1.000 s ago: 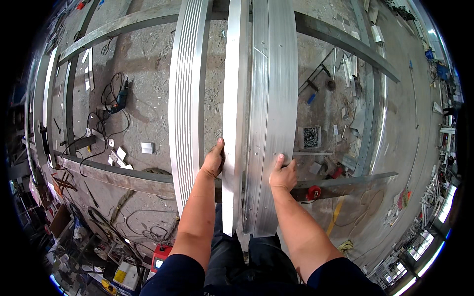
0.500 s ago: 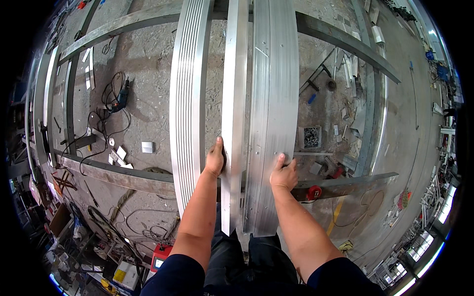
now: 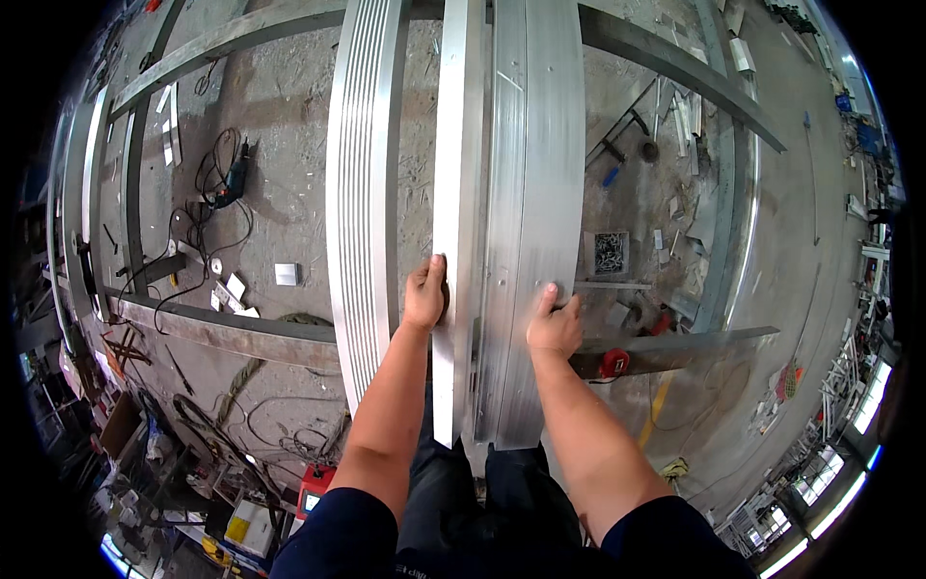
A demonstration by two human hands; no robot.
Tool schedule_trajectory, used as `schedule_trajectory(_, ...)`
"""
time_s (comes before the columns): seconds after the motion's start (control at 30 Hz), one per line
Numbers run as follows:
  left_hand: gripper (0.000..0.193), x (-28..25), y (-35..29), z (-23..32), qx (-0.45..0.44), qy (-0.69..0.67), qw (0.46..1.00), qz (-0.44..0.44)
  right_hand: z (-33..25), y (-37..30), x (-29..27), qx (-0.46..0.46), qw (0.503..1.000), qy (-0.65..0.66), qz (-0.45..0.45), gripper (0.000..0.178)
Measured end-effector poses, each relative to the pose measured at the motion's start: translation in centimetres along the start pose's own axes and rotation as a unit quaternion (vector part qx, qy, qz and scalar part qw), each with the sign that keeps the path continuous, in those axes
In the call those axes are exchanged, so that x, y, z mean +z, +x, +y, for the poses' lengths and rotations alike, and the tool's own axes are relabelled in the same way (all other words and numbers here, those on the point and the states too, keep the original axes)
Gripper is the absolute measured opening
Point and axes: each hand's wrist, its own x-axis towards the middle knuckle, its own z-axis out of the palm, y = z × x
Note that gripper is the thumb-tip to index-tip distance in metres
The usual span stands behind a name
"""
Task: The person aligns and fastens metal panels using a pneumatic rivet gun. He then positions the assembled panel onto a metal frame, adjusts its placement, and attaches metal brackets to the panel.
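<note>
Two long silvery aluminium pieces run away from me side by side: a narrow aluminium bar (image 3: pixel 449 174) and, to its right, a wide aluminium profile (image 3: pixel 552 174). My left hand (image 3: pixel 423 295) grips the bar's left edge, its thumb on the side and top, its other fingers mostly hidden. On the right edge of the wide profile, my right hand (image 3: pixel 555 323) is closed, thumb on top and fingers curled at the edge. Both near ends reach just over my legs. A ribbed aluminium profile (image 3: pixel 357 183) lies left of my left hand, apart from it.
Steel beams (image 3: pixel 231 331) form a frame under the profiles. A corded drill (image 3: pixel 234 179) lies on the floor at left. At right are a hacksaw (image 3: pixel 622 135), a box of small metal parts (image 3: pixel 610 253), offcuts (image 3: pixel 687 121) and a red tape measure (image 3: pixel 613 364) by the near beam.
The view has shifted slightly. My left thumb lies a little farther right over the narrow bar. Both hands keep their places on the edges.
</note>
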Motion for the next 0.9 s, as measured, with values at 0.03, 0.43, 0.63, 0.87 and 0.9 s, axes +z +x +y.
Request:
schedule_trajectory(0.03, 0.047, 0.4, 0.2, -0.5, 0.037, -0.024, 0.999, 0.029, -0.4, -0.1, -0.6, 0.003, 1.000, 0.002, -0.009, 0.076)
schedule_trajectory(0.43, 0.039, 0.9, -0.6, 1.5, -0.021, -0.012, 1.000, 0.012, -0.1, 0.1, -0.5, 0.000, 1.000, 0.022, -0.013, 0.079)
schedule_trajectory(0.63, 0.040, 0.9, -0.1, 0.6, 0.029, -0.034, 0.998, 0.038, -0.1, -0.1, -0.2, -0.017, 1.000, 0.006, 0.020, 0.078)
schedule_trajectory(0.87, 0.042, 2.6, -1.3, 1.8, 0.063, 0.102, 0.991, 0.061, 0.2, 0.3, 0.5, -0.015, 0.999, -0.005, 0.039, 0.076)
schedule_trajectory(0.9, 0.045, 2.7, -1.2, 1.7, 0.080, 0.133, 0.986, 0.066, 0.1, 0.2, 0.5, -0.016, 0.999, -0.009, 0.040, 0.076)
